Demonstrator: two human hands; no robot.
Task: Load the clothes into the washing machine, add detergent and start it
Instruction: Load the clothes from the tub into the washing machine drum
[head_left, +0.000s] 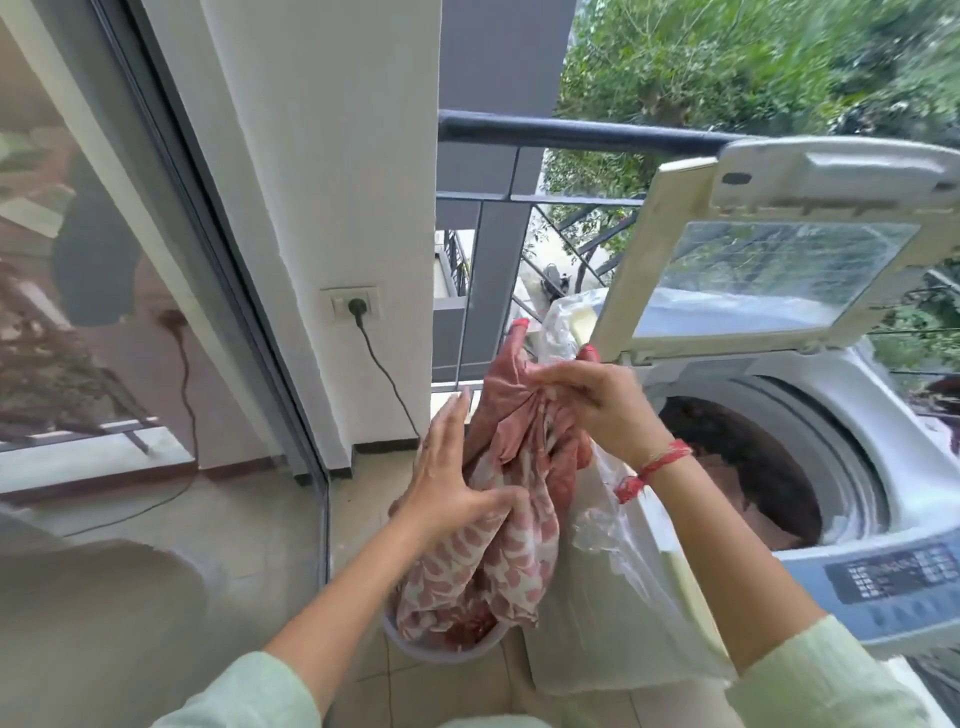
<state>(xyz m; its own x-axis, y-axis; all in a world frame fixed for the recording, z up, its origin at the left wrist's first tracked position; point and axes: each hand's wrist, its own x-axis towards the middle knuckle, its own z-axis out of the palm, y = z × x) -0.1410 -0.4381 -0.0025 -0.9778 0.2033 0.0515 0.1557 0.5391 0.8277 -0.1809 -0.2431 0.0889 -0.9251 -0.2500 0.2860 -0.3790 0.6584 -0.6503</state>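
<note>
Head view. The person stands at a top-loading washer (852, 410) on a balcony floor. Its lid (675, 249) is raised and tilted back, and the drum (748, 457) is exposed, with dark reddish fabric lying inside.

The cloth (519, 525), pink with a white pattern, hangs bunched between both hands, left of the drum and outside it. Its lower end trails into a basket (441, 652) on the floor, just beside the washer.

The right grip (597, 405) (a bare hand with a red thread at the wrist) has fingers curled, pinching the gathered upper part of the cloth. The left grip (457, 499) is spread, with fingers straight and the palm pressed flat against the cloth's left side.

A clear plastic sheet (618, 582) drapes over the washer's left flank, touching the cloth. The panel (904, 577) sits at the near edge of the washer; its markings are too blurred to read.

A socket (357, 304) on the white pillar holds a black plug, and its cord runs down towards the floor. A railing (571, 132) crosses behind the washer.
</note>
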